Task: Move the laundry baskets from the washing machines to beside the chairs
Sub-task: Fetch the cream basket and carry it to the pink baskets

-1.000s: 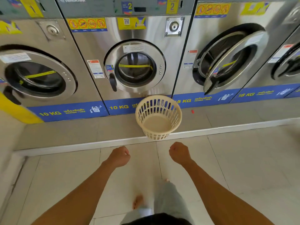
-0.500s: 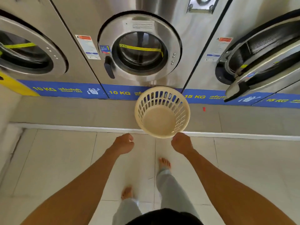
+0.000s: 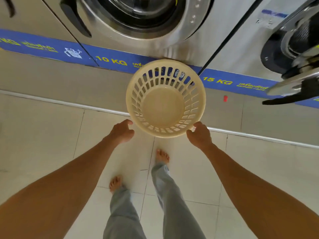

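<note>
Both my hands are at the cream laundry basket (image 3: 165, 99), near rim, one each side. My left hand (image 3: 122, 132) is half curled, fingers loosely bent, fingertips just at the basket's lower-left rim; can't tell if they actually touch it. My right hand (image 3: 199, 135) is also partly open, thumb and fingers at the lower-right rim, looks like contact but no closed grip visible. Basket is round, slotted walls, nothing inside, upright on the raised grey step (image 3: 51, 80) in front of the washing machines, right at the seam between the 10 KG washer (image 3: 138, 19) and the 15 KG washer (image 3: 245, 40). The 15 KG washer's door (image 3: 293, 87) hangs open at right. Small red item (image 3: 225, 98) on the step just right of the basket. My bare feet are on the tiled floor (image 3: 43, 135) below the step.
</note>
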Demonstrator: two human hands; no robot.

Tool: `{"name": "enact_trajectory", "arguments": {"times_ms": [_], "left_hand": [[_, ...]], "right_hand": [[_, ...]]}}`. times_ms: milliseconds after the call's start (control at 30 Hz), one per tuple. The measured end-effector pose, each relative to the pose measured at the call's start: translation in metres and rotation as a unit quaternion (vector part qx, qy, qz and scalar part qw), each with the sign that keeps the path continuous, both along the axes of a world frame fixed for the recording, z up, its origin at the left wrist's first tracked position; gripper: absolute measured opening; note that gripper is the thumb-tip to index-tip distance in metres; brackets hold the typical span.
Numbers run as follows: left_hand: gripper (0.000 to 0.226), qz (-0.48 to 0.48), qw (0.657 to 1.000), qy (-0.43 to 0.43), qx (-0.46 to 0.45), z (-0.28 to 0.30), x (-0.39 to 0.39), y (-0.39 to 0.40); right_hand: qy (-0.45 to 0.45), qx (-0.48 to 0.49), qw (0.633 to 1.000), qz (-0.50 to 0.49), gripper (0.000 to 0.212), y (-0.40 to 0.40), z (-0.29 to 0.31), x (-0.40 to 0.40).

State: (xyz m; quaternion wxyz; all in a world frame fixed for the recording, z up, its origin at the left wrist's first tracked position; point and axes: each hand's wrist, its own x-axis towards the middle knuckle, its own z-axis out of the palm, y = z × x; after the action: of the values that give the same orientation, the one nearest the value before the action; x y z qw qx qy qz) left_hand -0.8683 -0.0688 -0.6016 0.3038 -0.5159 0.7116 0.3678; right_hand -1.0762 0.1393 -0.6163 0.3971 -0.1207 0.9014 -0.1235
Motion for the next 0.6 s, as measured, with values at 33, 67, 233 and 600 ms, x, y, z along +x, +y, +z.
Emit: {"name": "enact_trajectory", "arguments": {"times_ms": [33,67,233,600], "left_hand": [[0.058,0.006,1.000,0.004,0.007,-0.010,-0.005,0.002],[0.062,0.013,1.000,0.011,0.010,-0.019,-0.009,0.004],[0.077,0.049,0.998,0.029,-0.028,-0.061,-0.023,-0.004],[0.097,0.124,0.989,0.045,-0.067,-0.096,-0.061,-0.017]], "right_hand": [[0.001,0.000,1.000,-0.021,0.055,0.002,-0.010,-0.006],[0.003,-0.002,0.999,-0.046,0.059,0.003,-0.019,-0.014],[0.023,-0.006,0.997,-0.073,0.069,-0.001,-0.057,-0.053],[0.041,0.022,0.995,-0.083,0.092,-0.030,-0.109,-0.069]]}}
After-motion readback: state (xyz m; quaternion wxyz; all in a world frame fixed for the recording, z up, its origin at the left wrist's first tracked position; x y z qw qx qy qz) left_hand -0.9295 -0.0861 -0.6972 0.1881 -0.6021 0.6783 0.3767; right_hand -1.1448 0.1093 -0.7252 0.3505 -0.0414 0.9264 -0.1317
